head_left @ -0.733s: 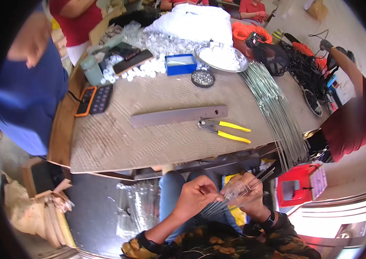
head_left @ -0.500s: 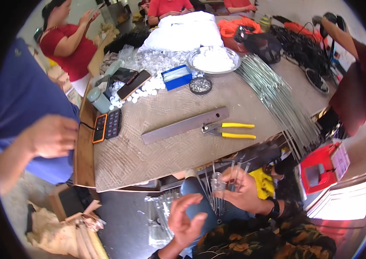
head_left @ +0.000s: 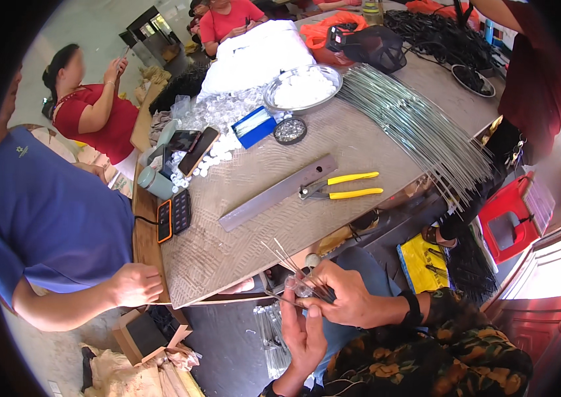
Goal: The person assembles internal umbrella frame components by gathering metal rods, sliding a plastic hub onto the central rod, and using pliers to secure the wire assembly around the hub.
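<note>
Above my lap, at the table's near edge, my right hand (head_left: 345,291) is closed around several thin metal rods (head_left: 281,257) that stick out toward the upper left. A small clear plastic piece (head_left: 301,287) sits among them at its fingertips. My left hand (head_left: 303,337) is raised just below, index finger and thumb stretched up and apart, the index fingertip against or very near the clear piece. Beyond them on the table lie yellow-handled pliers (head_left: 353,185), their jaws by a flat grey metal bar (head_left: 280,192).
A large bundle of metal rods (head_left: 412,126) overhangs the table's right side. Farther back are a bowl of white pieces (head_left: 303,89), a blue box (head_left: 254,127) and a round black dish (head_left: 290,131). A person in blue (head_left: 62,205) stands at the left; a red stool (head_left: 508,215) is at the right.
My left hand has risen to meet my right, which has moved slightly left with the rods. Those rods now slant to the upper left. The view has turned, and the blue-clad person's hand sits lower.
</note>
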Motion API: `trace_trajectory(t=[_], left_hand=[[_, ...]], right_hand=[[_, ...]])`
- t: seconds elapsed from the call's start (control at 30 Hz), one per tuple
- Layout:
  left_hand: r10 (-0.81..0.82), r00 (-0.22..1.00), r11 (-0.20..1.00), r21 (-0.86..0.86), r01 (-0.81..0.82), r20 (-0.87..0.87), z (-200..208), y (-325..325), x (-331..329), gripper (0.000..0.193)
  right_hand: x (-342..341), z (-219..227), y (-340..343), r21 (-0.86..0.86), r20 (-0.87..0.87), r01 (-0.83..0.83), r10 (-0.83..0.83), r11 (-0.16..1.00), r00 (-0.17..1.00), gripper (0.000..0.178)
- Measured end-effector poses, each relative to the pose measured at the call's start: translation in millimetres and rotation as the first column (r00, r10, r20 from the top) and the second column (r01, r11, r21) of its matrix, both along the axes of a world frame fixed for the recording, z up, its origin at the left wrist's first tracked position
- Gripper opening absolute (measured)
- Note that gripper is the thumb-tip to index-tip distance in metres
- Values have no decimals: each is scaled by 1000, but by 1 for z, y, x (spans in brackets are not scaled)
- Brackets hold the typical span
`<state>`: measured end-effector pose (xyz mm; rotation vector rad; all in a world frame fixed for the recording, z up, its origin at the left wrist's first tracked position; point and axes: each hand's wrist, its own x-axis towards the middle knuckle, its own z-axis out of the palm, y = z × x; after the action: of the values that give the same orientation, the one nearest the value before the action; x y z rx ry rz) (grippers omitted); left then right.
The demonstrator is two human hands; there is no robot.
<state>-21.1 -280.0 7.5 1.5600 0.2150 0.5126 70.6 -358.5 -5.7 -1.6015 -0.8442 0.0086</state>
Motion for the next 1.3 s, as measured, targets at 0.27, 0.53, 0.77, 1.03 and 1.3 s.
trace_trajectory(t=[0.27, 0.53, 0.77, 1.03, 1.3], left_hand=[[66, 998, 969, -236, -65, -7, -3, 2, -1, 42], [39, 998, 931, -362, -54, -49, -9, 11, 3, 30], [177, 982, 977, -134, -167, 67, -11, 2, 5, 29], [222, 974, 972, -83, -219, 34, -8, -7, 5, 30], [220, 973, 928, -325, -185, 72, -19, -2, -1, 31]], right_hand=[[0, 2, -6, 39, 147, -87, 81, 995, 986, 37], [4, 1, -10, 60, 210, -103, 88, 993, 974, 37], [2, 7, -15, 50, 118, -216, 209, 975, 971, 36], [3, 6, -19, 73, 116, -223, 213, 972, 970, 36], [-3, 4, -16, 30, 163, -209, 202, 977, 966, 38]])
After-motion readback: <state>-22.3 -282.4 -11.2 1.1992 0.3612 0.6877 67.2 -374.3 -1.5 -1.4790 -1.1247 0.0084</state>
